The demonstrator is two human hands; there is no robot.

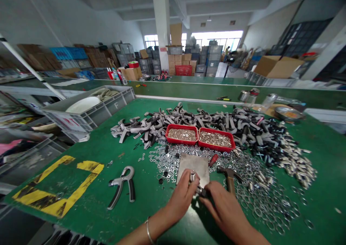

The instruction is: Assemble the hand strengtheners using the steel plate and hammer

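The left hand and right hand were closed around a small metal piece at the edge of a steel plate; large heaps of grey handles and washers lay unused across the desk.

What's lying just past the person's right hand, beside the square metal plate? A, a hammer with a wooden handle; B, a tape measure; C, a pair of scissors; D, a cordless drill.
A. A hammer with a wooden handle lies among the steel washers, beside the square metal plate and just past the right hand.
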